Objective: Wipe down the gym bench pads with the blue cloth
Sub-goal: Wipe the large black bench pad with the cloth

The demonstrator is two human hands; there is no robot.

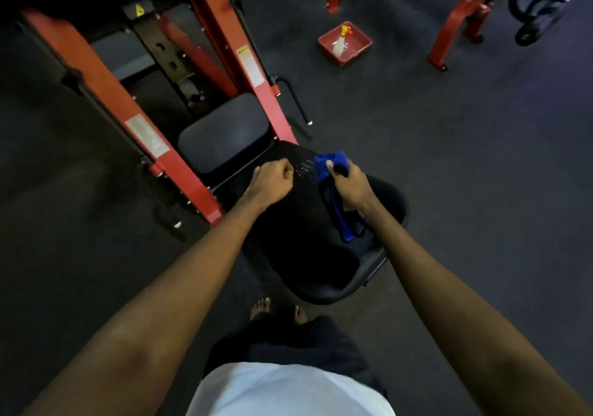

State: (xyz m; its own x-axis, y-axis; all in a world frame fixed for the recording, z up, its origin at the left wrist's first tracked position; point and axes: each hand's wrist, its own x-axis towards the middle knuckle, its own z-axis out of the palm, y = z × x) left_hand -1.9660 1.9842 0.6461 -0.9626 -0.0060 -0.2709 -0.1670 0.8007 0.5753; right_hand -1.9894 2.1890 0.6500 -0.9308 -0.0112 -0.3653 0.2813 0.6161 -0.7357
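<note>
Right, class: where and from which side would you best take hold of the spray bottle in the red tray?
Probably the pale body, from above. The spray bottle lies in the red tray, whose walls block sideways reaches, and its yellow head points away from the person.

Blue cloth [330, 162] reads as soft, matt fabric; seat pad [224, 133] is smooth black vinyl with a dull sheen; machine frame [109, 94] is red painted metal, semi-gloss; floor [449, 158] is dark matt rubber, finely grained; tray [329, 54] is shiny red plastic
</note>
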